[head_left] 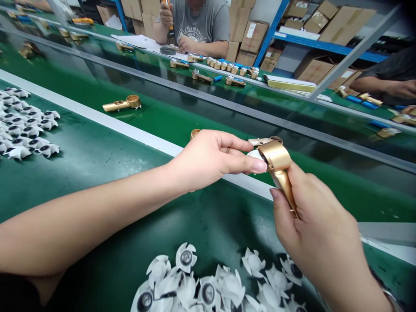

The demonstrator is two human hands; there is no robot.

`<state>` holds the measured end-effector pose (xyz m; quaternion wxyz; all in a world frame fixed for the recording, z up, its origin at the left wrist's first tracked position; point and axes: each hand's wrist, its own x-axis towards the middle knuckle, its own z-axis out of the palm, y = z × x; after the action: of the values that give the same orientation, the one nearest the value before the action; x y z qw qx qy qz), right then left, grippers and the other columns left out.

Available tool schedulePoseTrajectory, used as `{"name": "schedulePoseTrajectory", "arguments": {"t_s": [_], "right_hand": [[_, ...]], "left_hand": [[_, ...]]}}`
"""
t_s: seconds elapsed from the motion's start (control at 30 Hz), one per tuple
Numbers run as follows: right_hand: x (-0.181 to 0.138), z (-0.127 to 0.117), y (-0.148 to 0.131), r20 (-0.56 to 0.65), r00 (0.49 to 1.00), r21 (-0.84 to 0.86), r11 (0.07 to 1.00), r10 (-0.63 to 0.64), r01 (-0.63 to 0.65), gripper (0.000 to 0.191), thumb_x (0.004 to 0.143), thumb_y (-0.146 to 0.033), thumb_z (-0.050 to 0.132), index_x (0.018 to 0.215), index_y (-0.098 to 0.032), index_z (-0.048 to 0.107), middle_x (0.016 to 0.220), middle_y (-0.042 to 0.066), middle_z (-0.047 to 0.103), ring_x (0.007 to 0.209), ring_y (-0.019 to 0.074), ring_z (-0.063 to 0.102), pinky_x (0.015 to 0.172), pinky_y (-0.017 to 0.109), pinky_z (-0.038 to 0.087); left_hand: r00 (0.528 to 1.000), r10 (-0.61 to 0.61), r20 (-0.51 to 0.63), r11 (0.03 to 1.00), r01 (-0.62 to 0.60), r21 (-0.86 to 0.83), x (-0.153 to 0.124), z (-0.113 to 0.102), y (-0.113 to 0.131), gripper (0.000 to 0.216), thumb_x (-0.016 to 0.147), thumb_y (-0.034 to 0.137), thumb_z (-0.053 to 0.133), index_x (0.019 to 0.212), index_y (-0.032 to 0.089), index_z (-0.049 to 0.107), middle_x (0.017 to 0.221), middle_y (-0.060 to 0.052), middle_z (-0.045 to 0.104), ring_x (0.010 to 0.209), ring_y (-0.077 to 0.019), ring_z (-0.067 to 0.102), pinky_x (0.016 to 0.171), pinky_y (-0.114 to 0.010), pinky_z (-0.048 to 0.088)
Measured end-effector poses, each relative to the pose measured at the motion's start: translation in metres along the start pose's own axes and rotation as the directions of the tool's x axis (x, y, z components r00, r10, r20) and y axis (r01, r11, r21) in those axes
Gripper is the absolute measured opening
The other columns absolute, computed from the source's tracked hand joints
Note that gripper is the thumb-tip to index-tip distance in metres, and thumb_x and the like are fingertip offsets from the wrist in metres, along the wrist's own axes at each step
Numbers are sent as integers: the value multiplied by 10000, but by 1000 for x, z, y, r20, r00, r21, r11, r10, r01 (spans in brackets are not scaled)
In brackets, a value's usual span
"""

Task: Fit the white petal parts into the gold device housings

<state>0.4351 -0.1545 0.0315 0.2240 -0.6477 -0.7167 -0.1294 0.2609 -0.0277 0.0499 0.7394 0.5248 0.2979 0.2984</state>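
Note:
My right hand [320, 221] is wrapped round the handle of a gold handheld fan housing [275, 157], its round head tilted up and turned toward the left. Between the thumb and fingers of my left hand [214, 154] is a white fan blade [256, 155], pinched at the open side of the housing's head. My fingers and the ring hide most of that blade, so I cannot tell how deep it sits. Below my hands, loose white fan blades [227, 284] lie heaped on the green table [107, 212].
More white blades [26, 123] lie at the left. On the green belt [156, 119] rests a gold fan housing [125, 104]; others show behind my hands. Pale rails [139, 132] run along the belt. Across it sits a person [201, 28] beside several housings; another person's arm [383, 84] is at right.

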Motion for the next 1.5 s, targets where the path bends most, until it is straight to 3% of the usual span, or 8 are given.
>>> {"name": "schedulePoseTrajectory", "arguments": {"t_s": [0.23, 0.37, 0.47, 0.63, 0.9, 1.1, 1.23, 1.5], "right_hand": [[-1, 1, -6, 10, 1000, 56, 998, -27, 26, 473, 986, -217, 451, 1455, -153, 461, 942, 105, 656, 808, 236, 624, 602, 319, 481], [1, 4, 13, 77, 992, 117, 987, 103, -111, 497, 996, -298, 455, 1470, -154, 493, 1108, 154, 704, 929, 278, 688, 701, 363, 543], [-1, 9, 50, 144, 943, 40, 950, 301, -309, 566, 994, -461, 474, 1440, -120, 543, 1211, 204, 693, 1027, 357, 686, 797, 445, 553], [-7, 26, 110, 233, 866, -147, 896, 442, -418, 607, 1000, -399, 396, 1399, 36, 533, 1151, 314, 647, 948, 386, 666, 764, 467, 525], [-70, -24, 114, 211, 894, -69, 919, 395, -389, 388, 975, -321, 498, 1258, -95, 638, 1192, 205, 657, 1124, 339, 621, 977, 485, 496], [-173, -55, 60, 150, 892, 63, 896, 427, -439, 149, 985, -228, 529, 968, -174, 667, 935, 97, 713, 837, 216, 699, 760, 357, 590], [-193, -45, 52, 98, 914, 74, 913, 394, -402, 154, 973, -180, 553, 1022, -169, 698, 1009, 112, 714, 910, 237, 682, 834, 416, 585], [-168, -56, 78, 298, 948, -51, 989, -116, 138, 244, 939, -27, 497, 1029, -114, 706, 977, 113, 719, 861, 227, 645, 757, 368, 511]], "left_hand": [[998, -59, 31, 998, 59, -19, 3, 2, -4, 394, 690, 304, 895, 1014, 133, 748, 867, -41, 779, 798, -123, 711, 843, -283, 570], [999, -12, 42, 947, -2, 321, 1, -8, 5, 806, 698, 424, 873, 1383, 149, 546, 978, -91, 774, 850, -181, 718, 759, -301, 541], [950, -196, 242, 624, -70, 779, -11, -15, 22, 791, 630, 486, 873, 1327, 234, 595, 1022, -58, 745, 792, -188, 686, 631, -265, 467], [647, -730, 219, 101, -214, 972, -32, -2, 29, 654, 493, 465, 893, 1068, 246, 674, 877, -26, 707, 689, -215, 614, 478, -259, 315], [678, -683, 269, 193, -188, 963, -16, -4, 5, 412, 763, 514, 711, 1077, 266, 615, 800, 8, 670, 654, -184, 595, 526, -267, 355], [931, -242, 274, 310, -193, 931, -27, -11, -28, 352, 957, 458, 515, 1110, 210, 712, 1003, -66, 691, 710, -156, 569, 691, -286, 453], [977, -35, 211, 319, -189, 929, -45, -17, -52, 310, 925, 440, 577, 1095, 222, 717, 1105, -86, 677, 771, -176, 572, 757, -308, 482], [950, -152, 272, 367, -201, 908, -45, -20, -38, 386, 870, 444, 693, 1202, 248, 713, 1235, -93, 628, 975, -211, 624, 891, -321, 531]]}}
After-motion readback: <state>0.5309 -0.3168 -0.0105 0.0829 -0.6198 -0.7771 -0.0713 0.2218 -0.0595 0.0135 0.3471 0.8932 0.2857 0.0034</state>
